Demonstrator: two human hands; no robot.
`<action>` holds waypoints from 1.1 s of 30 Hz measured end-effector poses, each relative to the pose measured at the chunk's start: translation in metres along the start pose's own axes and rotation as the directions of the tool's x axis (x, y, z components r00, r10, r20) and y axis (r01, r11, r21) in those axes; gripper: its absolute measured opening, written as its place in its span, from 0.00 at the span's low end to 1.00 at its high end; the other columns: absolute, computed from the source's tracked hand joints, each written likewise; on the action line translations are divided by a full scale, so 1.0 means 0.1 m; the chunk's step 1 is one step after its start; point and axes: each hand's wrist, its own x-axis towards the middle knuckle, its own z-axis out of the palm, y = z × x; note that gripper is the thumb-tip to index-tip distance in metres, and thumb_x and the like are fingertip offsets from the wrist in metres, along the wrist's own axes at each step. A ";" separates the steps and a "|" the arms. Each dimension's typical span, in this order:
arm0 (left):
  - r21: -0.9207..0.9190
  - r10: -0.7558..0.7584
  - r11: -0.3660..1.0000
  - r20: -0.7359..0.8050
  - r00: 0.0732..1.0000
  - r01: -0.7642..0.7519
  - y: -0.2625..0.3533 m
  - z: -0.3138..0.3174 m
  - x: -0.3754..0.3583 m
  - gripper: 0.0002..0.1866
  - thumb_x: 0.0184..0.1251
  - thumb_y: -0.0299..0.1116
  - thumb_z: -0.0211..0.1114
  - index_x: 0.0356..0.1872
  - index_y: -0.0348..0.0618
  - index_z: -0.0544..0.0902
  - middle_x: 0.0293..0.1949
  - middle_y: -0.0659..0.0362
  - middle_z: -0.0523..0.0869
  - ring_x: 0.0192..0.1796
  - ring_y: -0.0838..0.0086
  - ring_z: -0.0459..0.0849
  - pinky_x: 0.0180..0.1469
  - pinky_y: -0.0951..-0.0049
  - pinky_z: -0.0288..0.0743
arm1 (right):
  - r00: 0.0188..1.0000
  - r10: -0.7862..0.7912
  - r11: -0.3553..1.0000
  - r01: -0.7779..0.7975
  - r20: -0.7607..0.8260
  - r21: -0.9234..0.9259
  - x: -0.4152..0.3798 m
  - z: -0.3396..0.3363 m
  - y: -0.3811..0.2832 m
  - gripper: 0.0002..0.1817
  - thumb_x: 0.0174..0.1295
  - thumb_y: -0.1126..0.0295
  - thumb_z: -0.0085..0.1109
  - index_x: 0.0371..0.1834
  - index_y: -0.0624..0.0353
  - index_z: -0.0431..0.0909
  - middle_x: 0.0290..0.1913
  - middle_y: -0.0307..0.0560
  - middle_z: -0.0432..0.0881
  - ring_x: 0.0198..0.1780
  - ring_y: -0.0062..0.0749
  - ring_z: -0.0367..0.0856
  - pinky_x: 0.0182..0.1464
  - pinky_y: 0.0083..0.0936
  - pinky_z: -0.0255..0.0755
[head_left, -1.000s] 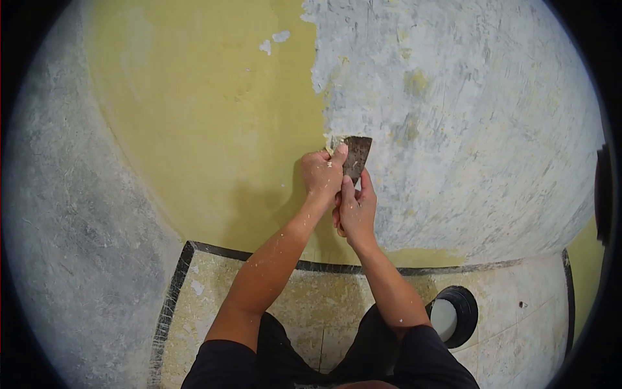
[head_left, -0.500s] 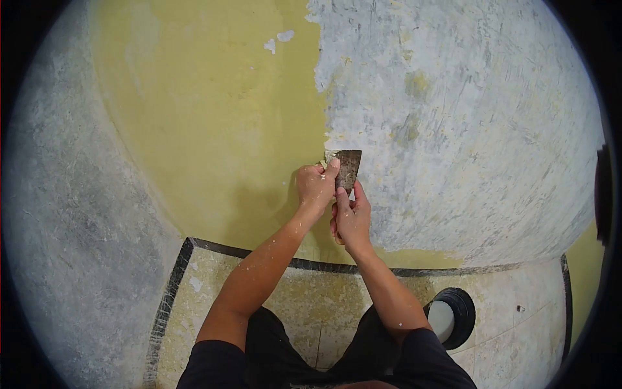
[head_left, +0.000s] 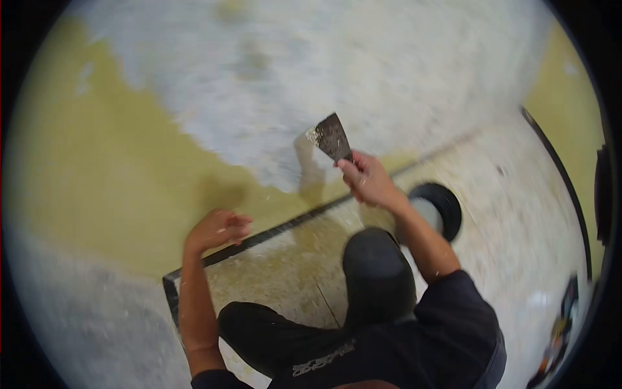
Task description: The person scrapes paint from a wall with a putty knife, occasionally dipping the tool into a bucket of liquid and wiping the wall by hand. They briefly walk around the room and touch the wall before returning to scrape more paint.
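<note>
One scraper (head_left: 332, 137), held up in one right hand (head_left: 364, 179). One left hand (head_left: 217, 228), holding nothing, near the wall. One round black-rimmed dish (head_left: 442, 206) on the floor. One wall (head_left: 129, 168) in two finishes: one yellow painted patch, one bare scraped grey patch.
</note>
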 end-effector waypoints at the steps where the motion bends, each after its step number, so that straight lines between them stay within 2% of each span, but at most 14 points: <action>1: -0.099 -0.108 0.988 0.078 0.991 0.115 -0.03 0.08 0.04 0.23 0.59 0.42 0.68 0.48 0.34 0.81 0.33 0.51 0.87 0.28 0.73 0.86 0.37 0.72 0.78 | 0.995 0.097 0.994 -0.096 -0.023 0.046 -0.16 -0.32 0.09 0.12 0.69 0.62 0.50 0.39 0.59 0.74 0.19 0.37 0.72 0.15 0.20 0.70 0.16 0.20 0.62; 3: 0.104 -0.084 0.992 0.102 0.991 0.073 -0.22 0.25 0.31 0.23 0.62 0.38 0.66 0.52 0.30 0.78 0.35 0.52 0.86 0.35 0.73 0.85 0.38 0.72 0.77 | 0.970 0.224 0.974 -0.219 -0.095 0.065 -0.50 -0.95 0.43 0.11 0.67 0.62 0.51 0.34 0.59 0.75 0.22 0.38 0.75 0.19 0.20 0.73 0.19 0.20 0.65; 6: 0.032 -0.049 0.999 0.156 0.987 0.044 -0.14 0.56 0.68 0.22 0.62 0.36 0.66 0.51 0.29 0.78 0.37 0.52 0.86 0.36 0.73 0.84 0.41 0.71 0.77 | 0.875 0.381 0.754 -0.480 -0.298 -0.448 -0.96 -1.72 0.96 0.12 0.59 0.67 0.53 0.37 0.65 0.78 0.28 0.48 0.82 0.27 0.31 0.82 0.29 0.28 0.75; 7: 0.031 -0.041 0.999 0.178 0.983 0.036 -0.03 0.64 0.79 0.22 0.62 0.36 0.66 0.51 0.29 0.78 0.37 0.52 0.86 0.36 0.73 0.84 0.41 0.71 0.77 | 0.864 0.394 0.745 -0.500 -0.314 -0.441 -1.06 -1.94 1.28 0.12 0.59 0.67 0.53 0.37 0.65 0.78 0.28 0.48 0.82 0.27 0.31 0.82 0.29 0.28 0.75; 9: 0.036 -0.010 0.999 0.336 0.942 -0.002 0.22 0.77 0.98 0.22 0.62 0.36 0.66 0.52 0.29 0.77 0.39 0.52 0.86 0.36 0.75 0.83 0.44 0.71 0.76 | 0.916 0.133 0.472 -0.394 -0.378 -0.788 -1.21 -2.23 1.97 0.17 0.54 0.65 0.55 0.42 0.64 0.81 0.40 0.58 0.84 0.42 0.40 0.85 0.41 0.33 0.78; 10: 0.036 -0.011 0.999 0.346 0.938 -0.002 0.28 0.84 1.06 0.22 0.62 0.36 0.66 0.52 0.29 0.77 0.39 0.52 0.86 0.36 0.75 0.83 0.44 0.71 0.76 | 0.913 0.142 0.471 -0.403 -0.383 -0.785 -1.14 -2.31 2.09 0.17 0.54 0.65 0.55 0.42 0.64 0.81 0.40 0.58 0.84 0.42 0.40 0.85 0.41 0.33 0.78; 12: 0.117 0.139 0.977 0.279 0.950 -0.177 0.31 1.02 1.20 0.23 0.60 0.42 0.66 0.48 0.31 0.79 0.45 0.48 0.86 0.39 0.69 0.85 0.44 0.69 0.77 | 0.735 0.589 0.200 -0.534 -0.335 -0.821 -0.96 -2.32 2.24 0.19 0.52 0.63 0.55 0.46 0.59 0.83 0.49 0.59 0.82 0.54 0.43 0.81 0.54 0.35 0.75; 15: 0.055 0.051 0.996 0.322 0.945 -0.072 0.18 1.25 1.37 0.22 0.60 0.42 0.67 0.48 0.33 0.81 0.44 0.49 0.86 0.40 0.66 0.85 0.45 0.68 0.77 | 0.689 0.662 0.118 -0.486 -0.296 -0.866 -0.78 -2.11 2.20 0.19 0.54 0.61 0.57 0.46 0.57 0.84 0.51 0.54 0.82 0.55 0.43 0.81 0.56 0.34 0.74; 19: -0.011 -0.082 0.996 0.383 0.920 0.093 -0.16 1.56 1.49 0.21 0.59 0.41 0.67 0.48 0.36 0.82 0.42 0.48 0.87 0.43 0.63 0.86 0.47 0.68 0.77 | 0.647 0.762 0.069 -0.142 -0.040 -0.988 -0.55 -1.98 3.35 0.20 0.57 0.59 0.56 0.50 0.56 0.82 0.54 0.51 0.82 0.56 0.39 0.80 0.57 0.34 0.72; 21: 0.292 -0.073 0.955 0.402 0.913 -0.052 -0.35 1.70 1.55 0.24 0.57 0.43 0.69 0.51 0.40 0.81 0.40 0.49 0.87 0.45 0.61 0.85 0.50 0.65 0.76 | 0.637 0.769 0.043 -0.135 -0.053 -0.990 -0.55 -1.82 3.64 0.20 0.59 0.64 0.53 0.54 0.56 0.81 0.57 0.50 0.79 0.58 0.40 0.78 0.59 0.36 0.71; 25: 0.500 -0.187 0.866 0.312 0.931 0.006 -0.78 2.19 1.68 0.25 0.55 0.46 0.70 0.52 0.44 0.81 0.42 0.51 0.87 0.46 0.61 0.85 0.53 0.62 0.75 | 0.722 0.687 0.147 -0.248 -0.081 -0.957 -0.61 -1.72 3.46 0.20 0.58 0.64 0.54 0.52 0.58 0.81 0.58 0.54 0.78 0.58 0.43 0.78 0.58 0.37 0.71; 27: 0.712 -0.143 0.687 0.325 0.935 -0.142 -0.87 2.45 1.74 0.26 0.54 0.48 0.70 0.53 0.46 0.81 0.44 0.53 0.87 0.48 0.61 0.85 0.54 0.62 0.75 | 0.770 0.627 0.208 -0.309 -0.116 -0.928 -0.67 -1.75 3.28 0.20 0.57 0.65 0.55 0.51 0.60 0.81 0.58 0.56 0.78 0.58 0.44 0.78 0.58 0.38 0.71; 31: 0.614 -0.217 0.785 0.402 0.890 -0.086 -0.60 2.79 1.87 0.24 0.57 0.45 0.69 0.53 0.45 0.81 0.46 0.53 0.86 0.49 0.63 0.85 0.56 0.62 0.74 | 0.769 0.637 0.313 -0.307 -0.041 -0.899 -0.69 -1.88 2.90 0.20 0.51 0.64 0.57 0.47 0.59 0.82 0.50 0.56 0.82 0.54 0.44 0.81 0.55 0.37 0.74; 33: 0.414 -0.048 0.897 0.435 0.899 -0.152 -0.55 2.92 1.95 0.22 0.60 0.42 0.67 0.53 0.43 0.81 0.47 0.52 0.86 0.49 0.63 0.85 0.57 0.63 0.73 | 0.731 0.682 0.322 -0.316 -0.013 -0.893 -0.79 -1.87 2.81 0.19 0.51 0.65 0.57 0.47 0.59 0.82 0.49 0.56 0.83 0.54 0.44 0.81 0.54 0.37 0.74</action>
